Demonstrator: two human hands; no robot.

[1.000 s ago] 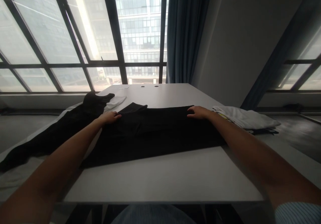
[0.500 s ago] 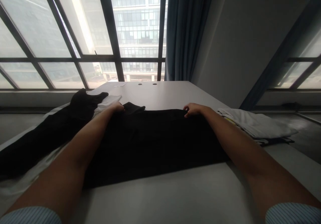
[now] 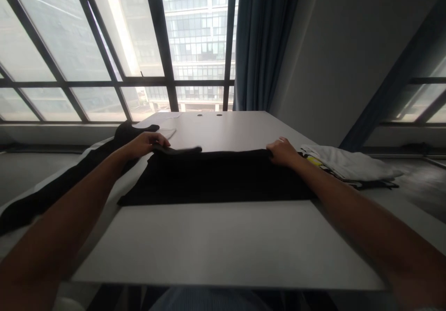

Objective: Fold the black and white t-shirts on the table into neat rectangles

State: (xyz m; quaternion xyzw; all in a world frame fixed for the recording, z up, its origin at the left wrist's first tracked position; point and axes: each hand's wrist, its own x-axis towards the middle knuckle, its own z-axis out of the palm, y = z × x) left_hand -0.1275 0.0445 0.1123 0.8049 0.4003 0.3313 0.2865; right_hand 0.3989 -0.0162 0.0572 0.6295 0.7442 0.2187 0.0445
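A black garment (image 3: 223, 178) lies across the white table in front of me, its near edge running nearly straight. Its exact kind cannot be told, as the dark cloth hides its details. My left hand (image 3: 151, 142) is closed on its far left corner, where a flap of cloth rises slightly. At the far right corner, my right hand (image 3: 281, 152) grips the edge with bent fingers. Both arms reach forward along the sides of the cloth.
Another black garment (image 3: 80, 169) is heaped along the table's left side, with white cloth (image 3: 167, 132) beside it. A stack of folded clothes (image 3: 351, 162), white on top, sits at the right. The white table (image 3: 223, 241) ends close to my body; windows and a blue curtain (image 3: 268, 41) stand beyond.
The black garment's near edge has moved away from me and straightened, baring more of the table's front. Both hands still hold the far edge; the right hand has turned more knuckles-up.
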